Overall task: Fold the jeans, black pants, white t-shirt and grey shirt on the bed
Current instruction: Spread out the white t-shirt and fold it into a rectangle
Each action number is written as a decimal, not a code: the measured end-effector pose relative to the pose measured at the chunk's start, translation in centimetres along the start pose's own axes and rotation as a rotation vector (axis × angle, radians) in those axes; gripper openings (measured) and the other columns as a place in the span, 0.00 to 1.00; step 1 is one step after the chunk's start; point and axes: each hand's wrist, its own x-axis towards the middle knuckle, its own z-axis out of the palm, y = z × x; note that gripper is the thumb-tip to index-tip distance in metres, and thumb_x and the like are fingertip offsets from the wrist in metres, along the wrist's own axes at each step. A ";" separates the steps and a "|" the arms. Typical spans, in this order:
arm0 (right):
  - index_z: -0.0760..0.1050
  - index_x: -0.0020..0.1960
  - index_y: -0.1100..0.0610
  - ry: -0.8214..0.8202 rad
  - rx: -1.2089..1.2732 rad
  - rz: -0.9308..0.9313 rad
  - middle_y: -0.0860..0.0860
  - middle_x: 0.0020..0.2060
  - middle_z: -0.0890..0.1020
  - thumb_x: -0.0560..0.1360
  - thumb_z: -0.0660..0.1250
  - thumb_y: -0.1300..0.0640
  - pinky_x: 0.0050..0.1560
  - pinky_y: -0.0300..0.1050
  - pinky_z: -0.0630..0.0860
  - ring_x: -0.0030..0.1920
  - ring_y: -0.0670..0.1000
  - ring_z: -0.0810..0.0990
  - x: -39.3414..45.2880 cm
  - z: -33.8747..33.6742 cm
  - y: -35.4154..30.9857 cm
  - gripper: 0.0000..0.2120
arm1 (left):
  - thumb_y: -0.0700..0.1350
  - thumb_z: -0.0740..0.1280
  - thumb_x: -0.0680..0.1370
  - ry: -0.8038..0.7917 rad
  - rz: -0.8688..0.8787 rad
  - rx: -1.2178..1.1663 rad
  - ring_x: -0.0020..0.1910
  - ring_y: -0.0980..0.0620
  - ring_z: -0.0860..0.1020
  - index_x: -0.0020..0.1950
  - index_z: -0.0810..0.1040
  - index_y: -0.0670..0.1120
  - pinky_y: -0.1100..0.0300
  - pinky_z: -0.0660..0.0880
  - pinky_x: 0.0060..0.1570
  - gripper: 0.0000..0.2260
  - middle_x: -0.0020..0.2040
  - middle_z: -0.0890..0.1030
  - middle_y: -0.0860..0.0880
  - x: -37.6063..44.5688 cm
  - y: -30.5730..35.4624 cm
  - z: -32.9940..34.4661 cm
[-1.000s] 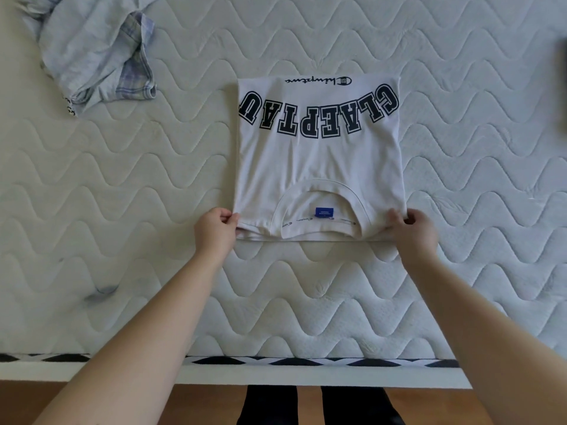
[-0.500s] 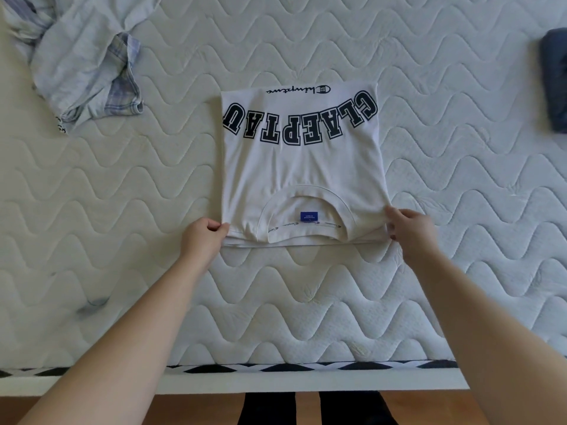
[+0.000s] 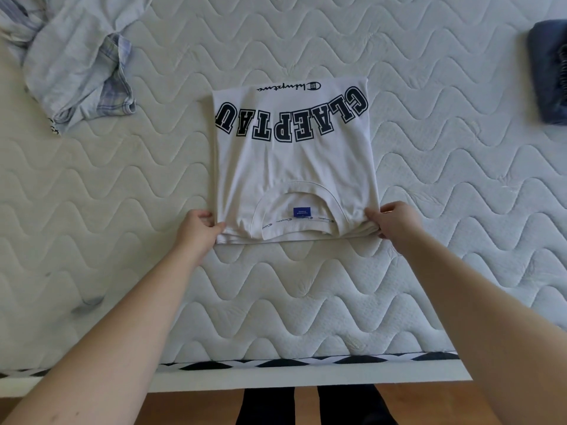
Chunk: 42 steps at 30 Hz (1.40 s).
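A folded dark blue garment (image 3: 549,75) was cut off by the right frame edge, and the crumpled grey shirt (image 3: 76,59) ran out at the top left. The white t-shirt (image 3: 294,161) lay folded in a rectangle mid-mattress (image 3: 122,240), its black lettering upside down, collar nearest the person. The left hand (image 3: 198,230) and right hand (image 3: 392,223) pinched its near corners.

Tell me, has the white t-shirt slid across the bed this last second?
No. The white t-shirt keeps its gap to the grey shirt and the mattress edge; only the view shifted.
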 end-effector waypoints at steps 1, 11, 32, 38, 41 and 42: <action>0.75 0.45 0.54 -0.032 0.053 0.038 0.53 0.40 0.81 0.72 0.73 0.47 0.45 0.51 0.82 0.39 0.54 0.82 0.1 0.0 0.0 0.13 | 0.41 0.70 0.75 -0.035 0.002 0.029 0.46 0.46 0.79 0.56 0.78 0.42 0.55 0.73 0.49 0.10 0.47 0.81 0.45 0.1 0.0 0.1; 0.79 0.49 0.60 -0.286 0.251 0.118 0.56 0.44 0.82 0.74 0.73 0.55 0.30 0.39 0.79 0.39 0.51 0.83 -1.6 0.5 1.5 0.09 | 0.42 0.58 0.82 -0.001 -0.067 -0.347 0.42 0.52 0.79 0.47 0.76 0.48 0.62 0.77 0.31 0.08 0.46 0.80 0.49 -1.4 -1.2 0.5; 0.81 0.45 0.59 -0.409 -0.021 0.107 0.51 0.36 0.86 0.74 0.71 0.46 0.34 0.42 0.79 0.37 0.50 0.84 -11.3 9.1 2.8 0.15 | 0.46 0.71 0.74 0.275 -0.060 -0.333 0.47 0.49 0.80 0.53 0.79 0.46 0.57 0.76 0.49 0.10 0.52 0.83 0.46 0.3 -1.5 -3.1; 0.81 0.44 0.56 -0.529 -0.409 0.045 0.46 0.32 0.85 0.77 0.66 0.42 0.28 0.37 0.70 0.28 0.43 0.79 -10.7 5.7 -1.2 0.18 | 0.52 0.67 0.79 -0.088 -0.269 -0.747 0.51 0.48 0.82 0.53 0.79 0.48 0.54 0.80 0.47 0.08 0.51 0.84 0.47 -1.9 -1.4 -2.3; 0.81 0.40 0.54 -0.532 -0.591 -0.129 0.43 0.27 0.83 0.78 0.65 0.42 0.27 0.38 0.69 0.25 0.41 0.75 -10.1 5.2 -4.7 0.17 | 0.58 0.61 0.81 -0.239 -0.271 -0.714 0.48 0.54 0.83 0.54 0.77 0.53 0.61 0.79 0.43 0.12 0.51 0.84 0.50 -3.6 -1.7 -1.7; 0.81 0.40 0.52 -0.522 -0.591 -0.210 0.42 0.27 0.82 0.78 0.65 0.42 0.27 0.37 0.69 0.24 0.41 0.75 -9.9 5.5 -6.2 0.16 | 0.59 0.59 0.81 -0.244 -0.268 -0.699 0.47 0.55 0.83 0.54 0.77 0.53 0.62 0.79 0.42 0.12 0.48 0.84 0.51 -4.0 -1.9 -1.5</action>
